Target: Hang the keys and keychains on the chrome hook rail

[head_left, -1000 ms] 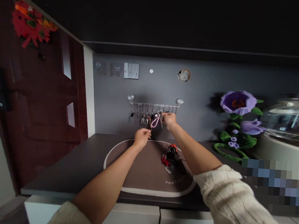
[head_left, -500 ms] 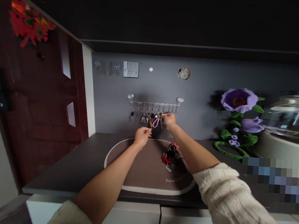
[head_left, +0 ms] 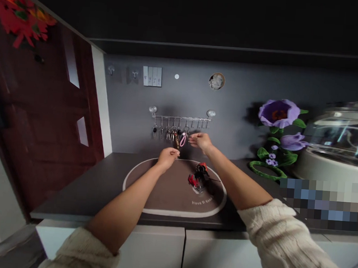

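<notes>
Your left hand (head_left: 166,158), at the middle of the frame, has thumb and forefinger pinched together on the lower end of a brown patterned strap (head_left: 176,140), which slants down from the hook rail (head_left: 181,118). Your right hand (head_left: 201,141), just right of centre, holds nothing: its fingers are stretched out and slightly parted, their tips just beside the pink loop (head_left: 183,140) that hangs with keys from a ring on the rail. More keys (head_left: 154,130) hang toward the rail's left end.

Below your hands, a brown mat (head_left: 156,189) with a pale border lies on the dark counter (head_left: 96,181). On its right part, between your forearms, sits a jumble of red and black key fobs (head_left: 199,177). White cabinet fronts (head_left: 155,246) run along the bottom.

The grey back panel (head_left: 243,85) fills the middle distance, with a round opening (head_left: 216,81) above the rail. Purple flowers (head_left: 279,113) and a clear-topped appliance (head_left: 344,135) stand at the right; a dark red door (head_left: 45,112) fills the left, red blooms (head_left: 21,15) at upper left.
</notes>
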`<state>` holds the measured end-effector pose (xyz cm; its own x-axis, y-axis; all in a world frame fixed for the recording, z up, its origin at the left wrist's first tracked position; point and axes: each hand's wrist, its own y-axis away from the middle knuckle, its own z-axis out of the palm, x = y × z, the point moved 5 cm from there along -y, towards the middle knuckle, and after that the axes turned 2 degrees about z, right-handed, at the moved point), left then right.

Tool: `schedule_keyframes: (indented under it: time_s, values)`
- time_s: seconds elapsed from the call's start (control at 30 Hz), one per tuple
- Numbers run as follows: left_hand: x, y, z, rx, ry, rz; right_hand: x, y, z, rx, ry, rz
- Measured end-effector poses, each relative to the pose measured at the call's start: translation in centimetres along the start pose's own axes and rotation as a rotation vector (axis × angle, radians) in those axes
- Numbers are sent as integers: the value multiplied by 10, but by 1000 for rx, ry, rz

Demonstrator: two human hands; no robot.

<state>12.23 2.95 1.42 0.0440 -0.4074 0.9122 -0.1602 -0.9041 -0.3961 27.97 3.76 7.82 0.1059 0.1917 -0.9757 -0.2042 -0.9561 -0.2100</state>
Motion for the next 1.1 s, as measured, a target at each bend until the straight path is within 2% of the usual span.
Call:
schedule_keyframes:
  time_s: [0.17,0.33,0.47,0.6,0.73,0.97,1.1]
  values:
    - [8,14,12,-217,-58,47,7,37,-9,-153,55,-14]
    - [22,32,26,-509,-218,167,27,66,-21,-211,247,-109]
    - [32,44,34,-703,-349,326,43,75,-28,-260,351,-151]
    - [35,52,41,-831,-463,490,52,75,-29,-283,404,-153]
    - [31,54,46,-874,-513,528,55,69,-30,-218,465,-183]
    - [24,50,47,-809,-532,526,54,69,-29,-192,525,-226]
    - [23,48,46,-789,-538,502,53,70,-28,-181,511,-205]
